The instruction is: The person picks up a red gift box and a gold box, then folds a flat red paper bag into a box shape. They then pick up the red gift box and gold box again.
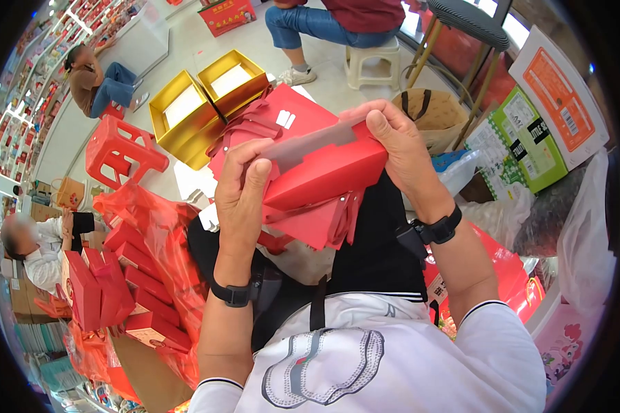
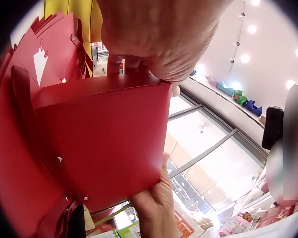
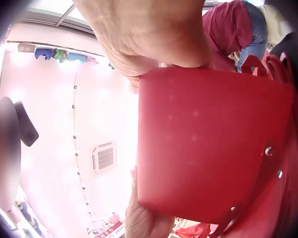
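Between my hands is a red gift bag (image 1: 331, 175), tilted over my lap, with its greyish opening towards me. At its left end my left hand (image 1: 244, 189) grips the rim, thumb on the near side. My right hand (image 1: 403, 148) holds the opposite end the same way. Flat red panels of the bag (image 2: 104, 144) fill the left wrist view. More red bags (image 1: 303, 110) with straps and metal rivets lie beneath and beyond it. In the right wrist view, riveted straps (image 3: 268, 173) hang beside the held bag.
Gold boxes (image 1: 179, 113) stand ahead, near a red stool (image 1: 120, 148). Red boxes (image 1: 141, 289) lie at left in red plastic (image 1: 165, 227). A brown paper bag (image 1: 437, 117) and a green carton (image 1: 530, 141) are at right. Several people sit nearby.
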`<state>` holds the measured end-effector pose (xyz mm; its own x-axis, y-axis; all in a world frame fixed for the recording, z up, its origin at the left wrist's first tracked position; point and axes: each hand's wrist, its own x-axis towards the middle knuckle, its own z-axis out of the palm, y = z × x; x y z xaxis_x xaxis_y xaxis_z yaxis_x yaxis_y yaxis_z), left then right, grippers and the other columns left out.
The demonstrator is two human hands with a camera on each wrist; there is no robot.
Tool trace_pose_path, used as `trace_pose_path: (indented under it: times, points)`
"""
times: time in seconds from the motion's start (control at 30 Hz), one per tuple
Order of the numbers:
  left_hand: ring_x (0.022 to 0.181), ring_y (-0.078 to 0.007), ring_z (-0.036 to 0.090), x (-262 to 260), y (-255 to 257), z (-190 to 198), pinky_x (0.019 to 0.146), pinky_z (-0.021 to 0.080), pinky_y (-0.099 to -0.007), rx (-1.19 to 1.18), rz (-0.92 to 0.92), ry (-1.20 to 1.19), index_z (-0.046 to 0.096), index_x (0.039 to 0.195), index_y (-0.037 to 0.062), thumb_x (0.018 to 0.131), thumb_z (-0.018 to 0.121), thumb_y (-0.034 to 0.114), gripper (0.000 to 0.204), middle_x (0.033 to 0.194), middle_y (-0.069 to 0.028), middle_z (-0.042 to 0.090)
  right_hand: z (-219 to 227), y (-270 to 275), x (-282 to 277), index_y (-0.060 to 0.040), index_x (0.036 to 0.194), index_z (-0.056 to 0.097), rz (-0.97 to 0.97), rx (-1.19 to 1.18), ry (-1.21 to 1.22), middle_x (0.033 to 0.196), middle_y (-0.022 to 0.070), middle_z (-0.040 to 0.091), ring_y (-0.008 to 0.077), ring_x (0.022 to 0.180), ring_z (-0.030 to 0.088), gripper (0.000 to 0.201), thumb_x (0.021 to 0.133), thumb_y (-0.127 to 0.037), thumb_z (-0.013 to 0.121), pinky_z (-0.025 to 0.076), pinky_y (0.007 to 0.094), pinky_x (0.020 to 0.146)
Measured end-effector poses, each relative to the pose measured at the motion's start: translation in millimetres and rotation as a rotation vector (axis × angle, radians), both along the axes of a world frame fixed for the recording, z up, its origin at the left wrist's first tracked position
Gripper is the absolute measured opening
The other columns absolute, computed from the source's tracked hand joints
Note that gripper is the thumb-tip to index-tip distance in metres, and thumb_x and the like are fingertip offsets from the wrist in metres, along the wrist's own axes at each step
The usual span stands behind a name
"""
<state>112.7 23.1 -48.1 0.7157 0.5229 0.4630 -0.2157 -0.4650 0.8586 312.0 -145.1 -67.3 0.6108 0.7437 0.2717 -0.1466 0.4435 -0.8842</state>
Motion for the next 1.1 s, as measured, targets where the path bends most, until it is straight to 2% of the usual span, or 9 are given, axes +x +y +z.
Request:
trace_pose_path:
  times: [0.17, 0.37, 0.47, 0.57, 0.67, 0.7, 0.8, 0.93, 1.1]
  points:
    - [0.112, -0.0192, 0.06, 0, 12, -14, 0.1, 0.046, -0.0323, 0.076, -0.099, -0.017, 0.07, 0.119, 0.0023, 0.108, 0.058, 0.035, 0.036, 0.122, -0.0091, 0.066, 5, 1, -3, -0.005, 0.104, 0.069, -0.096, -0.069, -0.084, 0.11, 0.0025, 0.072, 0.0074, 0.103, 0.062, 0.026, 0.107, -0.031, 0.064, 0.05, 0.0244, 0.094]
    - [0.127, -0.0218, 0.056, -15, 1, 14, 0.113, 0.038, -0.0341, 0.208, -0.037, 0.189, 0.065, 0.129, 0.0024, 0.113, 0.046, 0.039, 0.044, 0.135, -0.0086, 0.063, 9, 2, -6, -0.0053, 0.107, 0.066, -0.09, -0.116, -0.063, 0.108, 0.002, 0.072, 0.0051, 0.097, 0.059, 0.022, 0.105, -0.027, 0.066, 0.048, 0.0224, 0.09]
    - [0.133, -0.0218, 0.052, -17, -12, 14, 0.117, 0.034, -0.0342, -0.283, -0.097, 0.025, 0.063, 0.135, 0.0036, 0.114, 0.043, 0.04, 0.046, 0.14, -0.0084, 0.061, 11, 2, -8, -0.0056, 0.108, 0.066, -0.085, -0.124, -0.063, 0.108, 0.0022, 0.071, 0.0045, 0.097, 0.058, 0.02, 0.105, -0.026, 0.065, 0.048, 0.022, 0.089]
    - [0.134, -0.021, 0.051, -19, -11, -2, 0.118, 0.033, -0.0352, -0.167, -0.024, -0.054, 0.064, 0.131, 0.0039, 0.115, 0.042, 0.038, 0.044, 0.142, -0.0111, 0.059, 14, 0, -11, -0.0049, 0.111, 0.065, -0.046, -0.179, -0.111, 0.11, 0.0026, 0.069, 0.0056, 0.099, 0.059, 0.02, 0.105, -0.024, 0.063, 0.048, 0.0235, 0.091]
    - [0.132, -0.0248, 0.053, -8, -32, 0, 0.117, 0.035, -0.0386, -0.088, 0.14, 0.058, 0.066, 0.122, 0.0018, 0.113, 0.047, 0.031, 0.036, 0.136, -0.0159, 0.059, 19, -3, -10, -0.0034, 0.115, 0.065, 0.04, -0.256, -0.16, 0.114, 0.0045, 0.068, 0.008, 0.103, 0.061, 0.022, 0.104, -0.021, 0.059, 0.05, 0.0262, 0.094]
    - [0.13, -0.0255, 0.054, -4, -33, -5, 0.115, 0.037, -0.0389, -0.153, 0.155, 0.01, 0.065, 0.116, 0.0018, 0.11, 0.052, 0.025, 0.027, 0.135, -0.0165, 0.06, 20, -3, -9, -0.0029, 0.116, 0.065, 0.058, -0.268, -0.16, 0.114, 0.0044, 0.067, 0.008, 0.104, 0.061, 0.023, 0.103, -0.021, 0.058, 0.049, 0.0261, 0.095]
    - [0.13, -0.0271, 0.054, 2, -23, -14, 0.115, 0.038, -0.039, 0.012, 0.167, -0.036, 0.064, 0.115, 0.0013, 0.102, 0.055, 0.015, 0.021, 0.133, -0.0169, 0.061, 19, -5, -7, -0.0019, 0.117, 0.065, 0.1, -0.268, -0.132, 0.114, 0.0042, 0.067, 0.0078, 0.105, 0.06, 0.024, 0.102, -0.018, 0.055, 0.049, 0.026, 0.096]
    - [0.13, -0.0216, 0.053, -1, -12, -6, 0.117, 0.035, -0.0357, 0.068, 0.095, 0.063, 0.063, 0.119, 0.0009, 0.096, 0.051, 0.009, 0.027, 0.137, -0.0132, 0.061, 19, -4, -6, -0.0011, 0.117, 0.065, 0.144, -0.26, -0.123, 0.115, 0.004, 0.066, 0.0077, 0.105, 0.06, 0.025, 0.099, -0.014, 0.052, 0.048, 0.0258, 0.097]
    - [0.127, -0.0198, 0.054, 0, -9, 2, 0.115, 0.037, -0.0328, -0.048, 0.034, 0.111, 0.063, 0.121, 0.0002, 0.094, 0.05, 0.001, 0.03, 0.133, -0.0115, 0.062, 21, -1, -7, -0.003, 0.113, 0.066, 0.082, -0.287, -0.181, 0.105, 0.0017, 0.065, 0.0055, 0.094, 0.057, 0.024, 0.095, -0.008, 0.052, 0.048, 0.0227, 0.086]
